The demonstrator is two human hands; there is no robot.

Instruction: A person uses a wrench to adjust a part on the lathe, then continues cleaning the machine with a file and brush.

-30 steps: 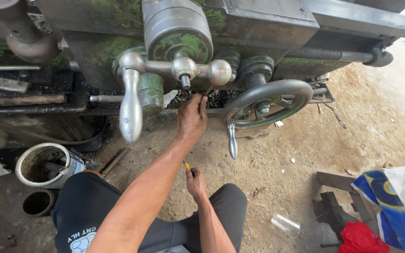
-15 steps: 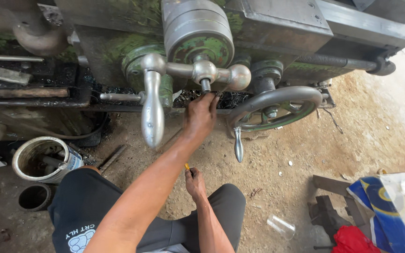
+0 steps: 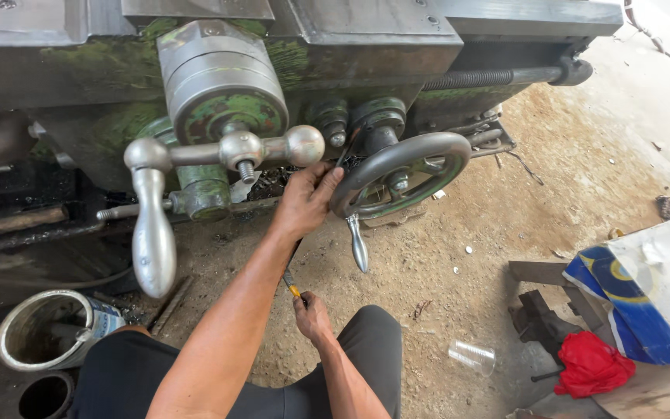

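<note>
- Change noted: against the pictures from a second ago, the left hand (image 3: pixel 308 200) has shifted from the dark gap under the machine to just left of the dark cast-iron spoked handwheel (image 3: pixel 401 172). The view has closed in on the apron. Judged: work is centred on the handwheel area.
- Left hand: fingers curled together, tips touching the wheel's rim; whether they grip anything small cannot be told.
- Right hand (image 3: pixel 313 316): below the handwheel, closed around a yellow-handled screwdriver (image 3: pixel 293 289), shaft pointing up toward the wheel.
- Materials: polished steel ball-ended lever (image 3: pixel 222 151), left of the handwheel, smooth and bright; green-painted machine body (image 3: pixel 102 116) worn and flaking.
- Surroundings: rusty open metal can (image 3: pixel 48 330), far lower left of the handwheel, on sandy ground.
</note>
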